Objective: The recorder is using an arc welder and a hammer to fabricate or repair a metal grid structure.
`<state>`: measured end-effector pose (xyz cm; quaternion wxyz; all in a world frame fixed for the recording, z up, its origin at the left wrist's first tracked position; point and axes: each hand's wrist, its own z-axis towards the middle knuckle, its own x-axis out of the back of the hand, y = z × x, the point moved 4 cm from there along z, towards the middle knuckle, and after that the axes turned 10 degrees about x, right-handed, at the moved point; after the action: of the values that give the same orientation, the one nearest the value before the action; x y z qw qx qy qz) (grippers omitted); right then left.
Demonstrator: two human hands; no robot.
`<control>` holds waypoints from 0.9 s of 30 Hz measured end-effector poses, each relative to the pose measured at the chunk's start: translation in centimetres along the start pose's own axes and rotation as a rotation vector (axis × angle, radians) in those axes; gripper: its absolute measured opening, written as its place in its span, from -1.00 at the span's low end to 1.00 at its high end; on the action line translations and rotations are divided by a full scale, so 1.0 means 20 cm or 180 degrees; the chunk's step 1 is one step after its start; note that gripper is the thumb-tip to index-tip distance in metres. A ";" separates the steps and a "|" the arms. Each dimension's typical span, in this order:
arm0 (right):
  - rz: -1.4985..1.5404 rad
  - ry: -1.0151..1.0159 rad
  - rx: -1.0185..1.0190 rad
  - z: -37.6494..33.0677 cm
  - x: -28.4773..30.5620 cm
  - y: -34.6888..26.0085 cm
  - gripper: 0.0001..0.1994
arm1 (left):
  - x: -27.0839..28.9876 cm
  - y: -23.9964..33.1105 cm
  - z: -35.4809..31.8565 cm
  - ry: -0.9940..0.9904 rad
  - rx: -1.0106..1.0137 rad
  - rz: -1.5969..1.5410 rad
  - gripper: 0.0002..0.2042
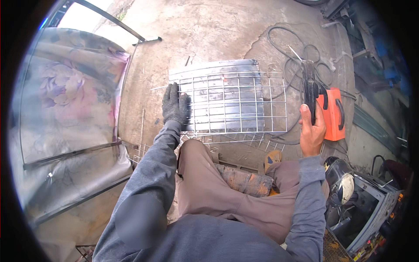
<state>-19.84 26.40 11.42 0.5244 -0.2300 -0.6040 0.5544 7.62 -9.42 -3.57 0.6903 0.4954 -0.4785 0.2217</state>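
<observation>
My left hand (175, 105), in a dark grey glove, lies with fingers stretched out over the left edge of a wire mesh panel (224, 103). The mesh rests on a ribbed silvery metal sheet (214, 68) in front of my knees, its right end reaching past the sheet. A thin rod (158, 88) sticks out left of the glove. Bare, my right hand (312, 129) is closed around a black welding electrode holder (308, 85), raised to the right of the mesh. From its top a pale electrode (295, 53) points up and left.
An orange welding machine (335, 115) with a black handle stands right of my right hand. Grey cable (286, 32) coils on the concrete floor (209, 28). A flowered sheet on a frame (72, 96) is at left. A dark welding helmet (338, 179) lies lower right.
</observation>
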 end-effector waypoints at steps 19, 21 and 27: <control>0.0485 0.0605 0.0528 -0.26 0.30 -0.18 -0.57 | 0.41 0.07 -0.68 -0.0627 0.0145 -0.0396 -0.43; 0.0834 0.0758 0.0453 -0.33 0.31 -0.19 -0.61 | 0.47 0.01 -0.69 -0.0582 0.0223 -0.0413 -0.51; 0.1078 0.1107 0.0273 -0.38 0.42 -0.11 -0.76 | 0.39 0.15 -0.74 -0.1099 -0.0122 -0.0754 -0.73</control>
<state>-15.29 36.27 15.24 0.5293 -0.3974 -0.4334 0.6116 15.28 3.84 4.07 0.6286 0.5656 -0.5322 0.0416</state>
